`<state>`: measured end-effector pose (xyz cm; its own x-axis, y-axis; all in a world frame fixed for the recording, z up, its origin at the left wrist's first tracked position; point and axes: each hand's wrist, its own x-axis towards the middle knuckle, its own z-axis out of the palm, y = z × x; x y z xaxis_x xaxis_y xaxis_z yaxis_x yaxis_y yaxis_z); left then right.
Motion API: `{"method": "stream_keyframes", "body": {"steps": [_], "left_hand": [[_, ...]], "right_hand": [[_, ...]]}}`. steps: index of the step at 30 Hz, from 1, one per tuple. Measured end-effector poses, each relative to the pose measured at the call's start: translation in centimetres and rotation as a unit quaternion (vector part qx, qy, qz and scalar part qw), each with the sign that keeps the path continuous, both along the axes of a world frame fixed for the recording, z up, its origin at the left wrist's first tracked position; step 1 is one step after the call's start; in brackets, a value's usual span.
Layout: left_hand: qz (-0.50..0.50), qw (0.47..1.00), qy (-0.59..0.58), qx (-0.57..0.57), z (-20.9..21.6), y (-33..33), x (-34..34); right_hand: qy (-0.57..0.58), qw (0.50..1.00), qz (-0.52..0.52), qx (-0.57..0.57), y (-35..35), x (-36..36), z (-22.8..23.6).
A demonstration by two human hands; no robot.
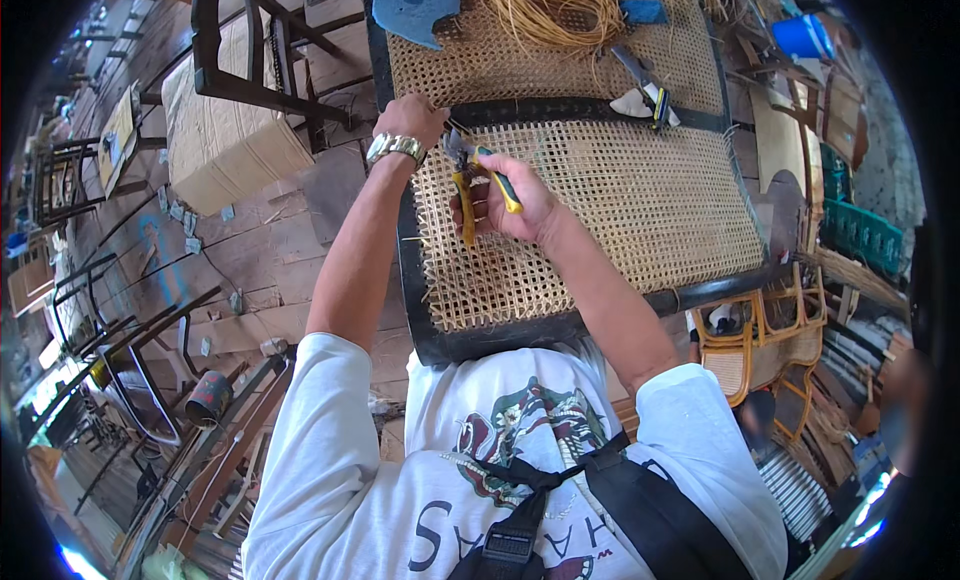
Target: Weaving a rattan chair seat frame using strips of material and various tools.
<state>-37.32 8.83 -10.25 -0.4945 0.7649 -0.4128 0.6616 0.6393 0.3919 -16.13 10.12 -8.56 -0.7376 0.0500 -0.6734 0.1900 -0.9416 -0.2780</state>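
Pliers (462,180), one pair, in right hand (518,195), handles spread, over lower panel (590,220), near its left edge. Left hand (410,125) just beside jaws, fingers bunched; can't tell if gripping anything. One watch (394,149) on that wrist. Cane panels: two, split by one black bar (560,111). Upper panel (500,70) carries one strand coil (560,15), two blue pieces (415,10). Tools (660,107) by bar's right end overlap, can't count them.
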Motion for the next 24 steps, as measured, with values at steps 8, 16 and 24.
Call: {"method": "stream_keyframes", "body": {"steps": [8, 16, 24], "left_hand": [[0.132, 0.980, -0.095, 0.116, -2.7, -1.9, -0.8], [0.168, 0.965, -0.123, 0.157, -5.3, -2.3, -1.1], [0.164, 0.967, -0.119, 0.155, -4.6, -2.1, -1.0]], "right_hand": [[-0.053, 0.994, 0.002, 0.095, -1.4, -2.4, 0.9], [-0.049, 0.976, -0.077, 0.195, -3.4, -4.5, -0.8], [-0.062, 0.976, -0.113, 0.176, -3.6, -4.3, -0.1]]}}
